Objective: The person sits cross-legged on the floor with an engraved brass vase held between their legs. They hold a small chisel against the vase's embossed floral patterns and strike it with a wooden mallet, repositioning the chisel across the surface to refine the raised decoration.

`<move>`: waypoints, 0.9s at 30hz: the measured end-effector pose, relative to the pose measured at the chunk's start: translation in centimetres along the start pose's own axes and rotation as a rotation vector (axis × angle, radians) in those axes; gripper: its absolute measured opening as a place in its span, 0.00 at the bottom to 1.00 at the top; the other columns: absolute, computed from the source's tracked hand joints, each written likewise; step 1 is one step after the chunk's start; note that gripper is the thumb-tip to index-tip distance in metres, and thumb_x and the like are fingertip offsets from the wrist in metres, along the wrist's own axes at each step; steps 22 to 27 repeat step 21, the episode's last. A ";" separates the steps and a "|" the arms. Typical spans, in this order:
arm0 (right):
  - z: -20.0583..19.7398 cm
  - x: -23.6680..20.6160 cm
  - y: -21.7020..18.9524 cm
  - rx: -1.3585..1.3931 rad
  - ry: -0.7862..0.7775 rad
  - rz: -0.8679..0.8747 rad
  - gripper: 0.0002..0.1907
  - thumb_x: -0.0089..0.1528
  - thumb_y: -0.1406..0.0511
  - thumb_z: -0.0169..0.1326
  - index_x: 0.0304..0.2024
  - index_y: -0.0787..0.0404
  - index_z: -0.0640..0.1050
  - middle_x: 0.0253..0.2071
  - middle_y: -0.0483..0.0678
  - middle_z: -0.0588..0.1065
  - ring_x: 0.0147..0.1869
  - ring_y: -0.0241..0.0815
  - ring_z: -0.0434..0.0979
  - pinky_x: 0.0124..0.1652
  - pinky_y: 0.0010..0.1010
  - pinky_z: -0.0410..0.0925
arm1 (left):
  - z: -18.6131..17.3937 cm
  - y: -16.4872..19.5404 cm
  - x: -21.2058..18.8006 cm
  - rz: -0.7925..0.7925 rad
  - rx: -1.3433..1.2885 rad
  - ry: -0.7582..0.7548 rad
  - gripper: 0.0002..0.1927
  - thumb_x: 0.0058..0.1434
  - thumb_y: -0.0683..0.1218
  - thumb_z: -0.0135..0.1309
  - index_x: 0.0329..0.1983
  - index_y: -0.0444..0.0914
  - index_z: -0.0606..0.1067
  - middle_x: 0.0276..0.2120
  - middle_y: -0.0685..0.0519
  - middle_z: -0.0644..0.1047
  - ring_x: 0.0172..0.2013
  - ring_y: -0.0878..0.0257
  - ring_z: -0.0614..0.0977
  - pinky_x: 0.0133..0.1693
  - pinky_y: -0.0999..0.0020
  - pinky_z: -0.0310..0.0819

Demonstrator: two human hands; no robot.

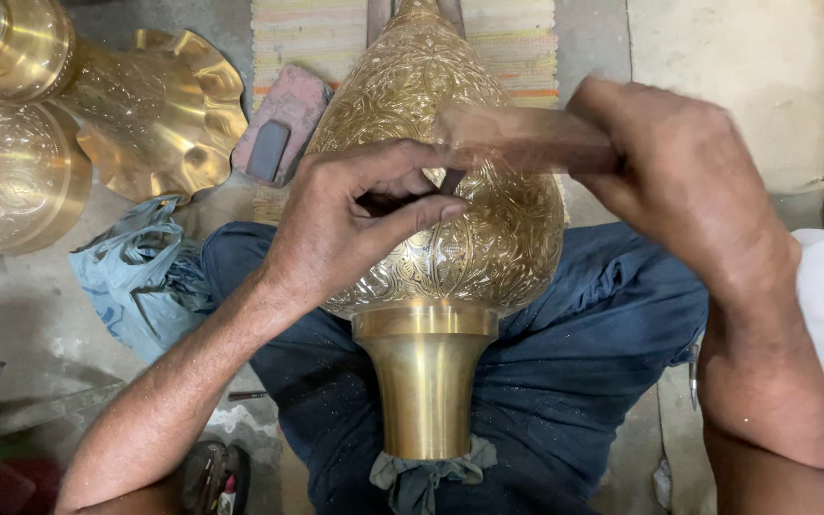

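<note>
A large brass vase [469, 238] with engraved floral patterns lies across my lap, its smooth flared neck [424, 391] pointing toward me. My left hand [355, 215] rests on the vase's belly, thumb and fingers pinched around a small dark tool that is mostly hidden. My right hand [679, 181] grips a wooden mallet [517, 138], blurred with motion, just above the left hand's fingers. A grey cloth [426, 477] is bunched under the vase's mouth.
Other brass pieces lie at the upper left: a round vessel [7, 43], a fluted bowl [159, 110], an engraved body [11, 176]. A pinkish block [283, 129] sits on a striped mat [321, 33]. A blue bag [135, 272] lies at my left knee.
</note>
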State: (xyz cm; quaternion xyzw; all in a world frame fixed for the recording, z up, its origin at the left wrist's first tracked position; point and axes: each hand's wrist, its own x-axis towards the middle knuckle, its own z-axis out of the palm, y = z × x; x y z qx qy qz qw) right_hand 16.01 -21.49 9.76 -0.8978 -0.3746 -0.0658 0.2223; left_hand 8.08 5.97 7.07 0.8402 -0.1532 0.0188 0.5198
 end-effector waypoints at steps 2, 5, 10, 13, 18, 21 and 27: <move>-0.1 0.0 -0.1 -0.123 -0.015 0.014 0.17 0.56 0.71 0.68 0.45 0.66 0.75 0.30 0.56 0.77 0.37 0.55 0.81 0.41 0.46 0.71 | -0.1 0.1 0.1 -0.065 0.026 -0.016 0.17 0.63 0.46 0.65 0.52 0.35 0.79 0.36 0.51 0.86 0.35 0.67 0.89 0.35 0.72 0.86; -0.1 -0.1 -0.2 0.062 0.040 0.091 0.18 0.58 0.73 0.65 0.48 0.68 0.73 0.35 0.59 0.76 0.38 0.56 0.81 0.35 0.40 0.72 | -0.2 0.1 0.0 0.044 0.004 0.010 0.17 0.66 0.45 0.64 0.56 0.34 0.79 0.42 0.50 0.85 0.40 0.66 0.88 0.40 0.72 0.87; -0.2 -0.2 -0.2 -0.120 0.124 -0.083 0.16 0.56 0.74 0.65 0.44 0.65 0.74 0.34 0.55 0.75 0.39 0.56 0.80 0.41 0.43 0.72 | -0.3 0.1 0.2 0.055 0.001 -0.004 0.16 0.66 0.45 0.64 0.55 0.34 0.79 0.44 0.50 0.84 0.41 0.67 0.88 0.41 0.72 0.87; 0.0 0.1 -0.4 0.285 -0.009 0.207 0.13 0.65 0.70 0.65 0.35 0.64 0.72 0.31 0.52 0.74 0.34 0.50 0.80 0.37 0.38 0.71 | -0.1 0.0 -0.1 0.030 -0.015 -0.018 0.16 0.65 0.44 0.64 0.54 0.35 0.80 0.43 0.50 0.85 0.39 0.67 0.88 0.40 0.72 0.88; -0.5 0.1 -1.2 0.099 0.001 0.202 0.14 0.62 0.67 0.65 0.44 0.63 0.73 0.32 0.51 0.75 0.37 0.48 0.79 0.39 0.42 0.71 | -0.2 0.0 0.1 -0.007 -0.031 -0.008 0.17 0.66 0.45 0.64 0.56 0.36 0.78 0.43 0.51 0.85 0.42 0.68 0.88 0.43 0.72 0.87; -0.6 0.5 -1.5 -0.112 -0.074 0.168 0.13 0.63 0.65 0.64 0.46 0.61 0.75 0.34 0.51 0.79 0.42 0.48 0.82 0.46 0.43 0.68 | -0.2 0.1 -0.1 0.003 0.000 -0.005 0.16 0.65 0.45 0.65 0.55 0.38 0.79 0.44 0.49 0.85 0.41 0.65 0.89 0.42 0.71 0.87; -0.6 0.5 -1.5 -0.112 -0.074 0.168 0.13 0.63 0.65 0.64 0.46 0.61 0.75 0.34 0.51 0.79 0.42 0.48 0.82 0.46 0.43 0.68 | -0.2 0.1 -0.1 0.003 0.000 -0.005 0.16 0.65 0.45 0.65 0.55 0.38 0.79 0.44 0.49 0.85 0.41 0.65 0.89 0.42 0.71 0.87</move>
